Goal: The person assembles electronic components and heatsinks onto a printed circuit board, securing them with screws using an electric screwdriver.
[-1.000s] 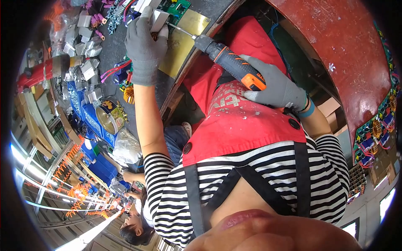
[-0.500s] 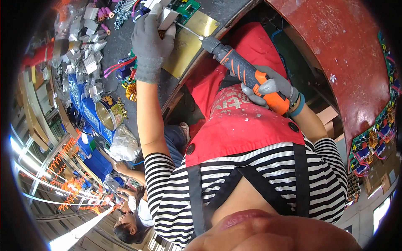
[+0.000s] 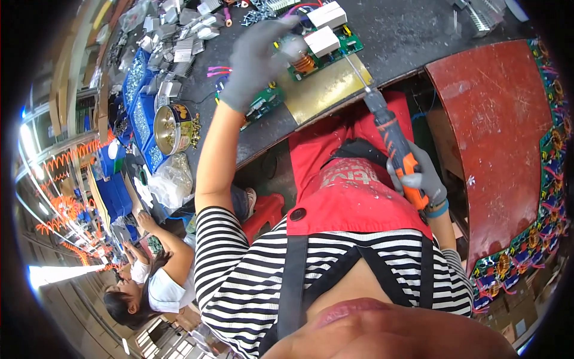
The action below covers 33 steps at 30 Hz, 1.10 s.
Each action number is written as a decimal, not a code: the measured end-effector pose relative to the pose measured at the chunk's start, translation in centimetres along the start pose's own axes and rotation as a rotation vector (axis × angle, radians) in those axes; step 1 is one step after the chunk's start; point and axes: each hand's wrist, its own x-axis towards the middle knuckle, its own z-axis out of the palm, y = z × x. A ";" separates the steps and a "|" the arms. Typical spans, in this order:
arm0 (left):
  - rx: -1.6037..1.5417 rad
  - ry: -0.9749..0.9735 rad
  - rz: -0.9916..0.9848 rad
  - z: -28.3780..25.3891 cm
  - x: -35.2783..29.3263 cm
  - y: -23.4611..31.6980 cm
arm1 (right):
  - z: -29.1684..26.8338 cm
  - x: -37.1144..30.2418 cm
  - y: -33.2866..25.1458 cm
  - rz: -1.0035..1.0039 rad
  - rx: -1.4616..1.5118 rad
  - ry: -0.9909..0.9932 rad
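My right hand [image 3: 418, 176] is wrapped around a black-and-orange electric screwdriver [image 3: 391, 134]. Its long thin bit reaches up to the near edge of a green circuit board [image 3: 353, 45]; whether the tip touches is hard to tell. Two pale rectangular blocks, a nearer one [image 3: 323, 42] and a farther one [image 3: 328, 15], stand on the board beside a copper coil [image 3: 304, 63]. My left hand [image 3: 257, 63], gloved in grey and blurred, hovers at the board's left with thumb and fingers apart. Nothing shows in it. A brass-coloured plate [image 3: 329, 93] lies under the board's near side.
Another green board [image 3: 266, 103] lies below my left hand. Silver heat sinks [image 3: 182, 48] are heaped at left, near blue trays of screws [image 3: 142, 105] and a round tin [image 3: 173, 128]. A red panel [image 3: 490, 149] with boards along its edge is at right; another person [image 3: 167, 269] sits at left.
My left hand has come off the pale block and moved left of the board. The screwdriver points more steeply up, still in my right hand. The whole view has shifted.
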 end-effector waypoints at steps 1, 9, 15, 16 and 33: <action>-0.009 0.129 -0.148 -1.0 -0.2 -1.5 | -0.4 -0.4 -0.1 -0.015 -0.050 0.000; 0.613 -0.324 -0.415 -2.5 3.4 -16.1 | 0.4 0.4 -0.1 -0.061 -0.065 -0.024; 0.547 -0.228 -0.284 -1.6 3.0 -16.4 | 0.8 1.1 -0.3 -0.058 -0.197 0.003; 0.501 -0.185 -0.288 -2.2 2.7 -15.5 | 0.9 1.2 -0.5 -0.055 -0.197 0.001; -0.845 0.593 -0.485 -4.4 -7.2 3.8 | 1.9 2.8 -2.5 0.014 -0.449 -0.351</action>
